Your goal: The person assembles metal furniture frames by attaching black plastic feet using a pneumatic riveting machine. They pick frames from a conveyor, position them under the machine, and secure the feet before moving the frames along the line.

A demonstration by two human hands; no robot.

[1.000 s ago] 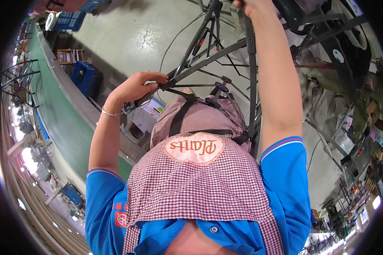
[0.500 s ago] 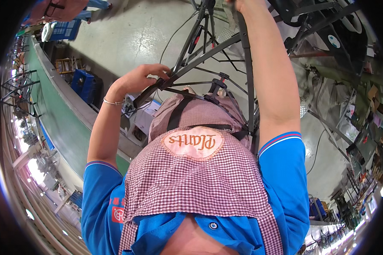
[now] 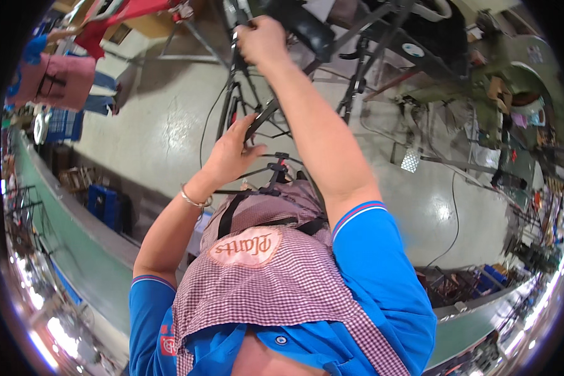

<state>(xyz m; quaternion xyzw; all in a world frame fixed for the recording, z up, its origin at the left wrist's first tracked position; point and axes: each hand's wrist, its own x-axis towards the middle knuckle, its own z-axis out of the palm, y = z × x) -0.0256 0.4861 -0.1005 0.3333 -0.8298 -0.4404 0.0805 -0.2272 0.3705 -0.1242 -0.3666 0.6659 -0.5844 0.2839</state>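
Observation:
A black folding metal frame [image 3: 266, 117] with crossing tubes and small red parts stands in front of my apron. High in the view, my right hand [image 3: 262, 42] is closed round an upper part of it, arm stretched far forward. Lower and to the left, my left hand [image 3: 232, 153] has its long fingers along one side of a black bar and its thumb on the other. A black plastic joint [image 3: 282, 156] with thin rods spreads just beyond my apron [image 3: 276, 282].
A long green-topped bench [image 3: 75, 232] curves along the left, with blue crates [image 3: 103, 205] beside it. Another person in a pink apron [image 3: 59, 81] stands far left by a red fabric piece [image 3: 125, 11]. More black frames [image 3: 357, 81] stand right; a cable [image 3: 455, 219] crosses the floor.
The whole view has swung round. My right hand has come leftward, nearer my left hand, and the held frame has tilted left. More of the other person and the red fabric now shows.

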